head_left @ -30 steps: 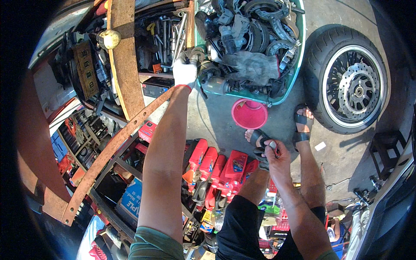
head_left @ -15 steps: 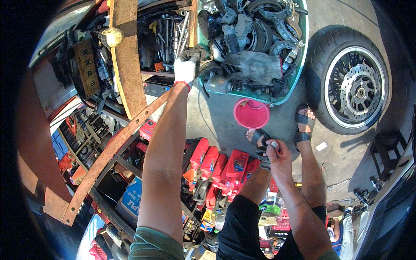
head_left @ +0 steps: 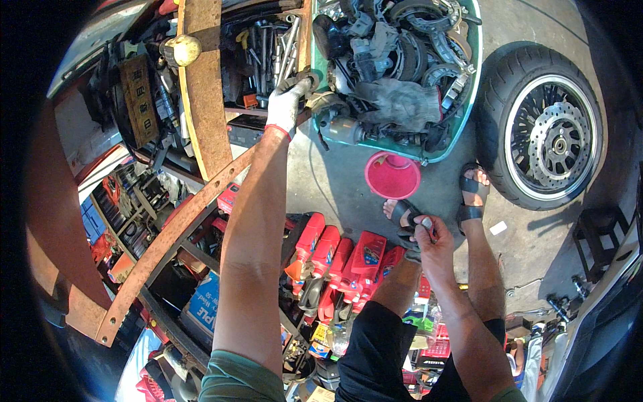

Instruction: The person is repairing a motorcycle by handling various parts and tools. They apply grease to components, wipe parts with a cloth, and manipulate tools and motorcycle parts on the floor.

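Note:
My left hand [head_left: 286,104] wears a white work glove with dark fingertips and a red cuff. Its fingers curl over the wooden edge [head_left: 306,37] between the tool drawer and a green tub [head_left: 474,80]; whatever they grip, if anything, is hidden. Wrenches and sockets [head_left: 288,47] lie in the drawer just beyond. In the tub are brake shoes [head_left: 429,15], other dark parts and a grey glove [head_left: 398,104]. Bare and held low above my sandalled feet, my right hand [head_left: 432,238] has thumb and fingers pinched together around something small that I cannot make out.
A spoked wheel [head_left: 559,144] with a brake disc lies at the right. Near my feet sits a pink bowl [head_left: 393,177]. Red oil bottles [head_left: 365,258] crowd the near middle. A curved rusty metal strip [head_left: 181,218] crosses the left, under my forearm.
The whole view has shifted slightly, so the tub, bowl and wheel appear a little further right. Both hands keep nearly the same pose.

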`<state>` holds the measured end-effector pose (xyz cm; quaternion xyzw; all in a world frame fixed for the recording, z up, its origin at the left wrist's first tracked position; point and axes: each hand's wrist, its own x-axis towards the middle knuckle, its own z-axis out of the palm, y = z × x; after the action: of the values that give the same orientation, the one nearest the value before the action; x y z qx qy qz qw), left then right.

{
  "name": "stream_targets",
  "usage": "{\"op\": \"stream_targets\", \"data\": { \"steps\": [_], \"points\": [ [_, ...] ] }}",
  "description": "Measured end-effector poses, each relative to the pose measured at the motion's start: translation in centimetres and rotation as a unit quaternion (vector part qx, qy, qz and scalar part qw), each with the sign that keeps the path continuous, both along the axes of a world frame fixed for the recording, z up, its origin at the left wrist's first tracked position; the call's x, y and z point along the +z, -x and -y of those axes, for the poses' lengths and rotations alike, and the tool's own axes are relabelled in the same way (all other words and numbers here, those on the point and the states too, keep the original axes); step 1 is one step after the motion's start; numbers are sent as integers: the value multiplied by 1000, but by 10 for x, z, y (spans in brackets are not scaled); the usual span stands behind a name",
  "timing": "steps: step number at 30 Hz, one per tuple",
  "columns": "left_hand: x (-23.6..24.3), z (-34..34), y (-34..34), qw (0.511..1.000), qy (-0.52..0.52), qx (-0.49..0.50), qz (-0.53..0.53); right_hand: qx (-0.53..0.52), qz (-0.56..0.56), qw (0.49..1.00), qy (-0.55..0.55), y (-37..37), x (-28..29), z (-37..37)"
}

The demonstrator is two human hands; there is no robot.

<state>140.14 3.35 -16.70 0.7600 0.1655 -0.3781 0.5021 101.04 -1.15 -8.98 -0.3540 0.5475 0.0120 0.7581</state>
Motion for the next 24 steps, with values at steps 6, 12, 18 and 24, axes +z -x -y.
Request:
{"op": "stream_targets", "data": {
  "steps": [6,12,18,24],
  "points": [
    [-26,-18,-8,933,-128,-249,227,6,19,1000,-22,-6,8,6],
    [-23,-3,-3,850,-151,-437,253,-6,-14,1000,-17,1,-1,-2],
    [-27,9,-4,815,-239,-475,232,19,-14,1000,-17,-4,3,5],
    [-30,22,1,829,-255,-451,208,7,13,1000,-16,-9,6,9]
  ]
}}
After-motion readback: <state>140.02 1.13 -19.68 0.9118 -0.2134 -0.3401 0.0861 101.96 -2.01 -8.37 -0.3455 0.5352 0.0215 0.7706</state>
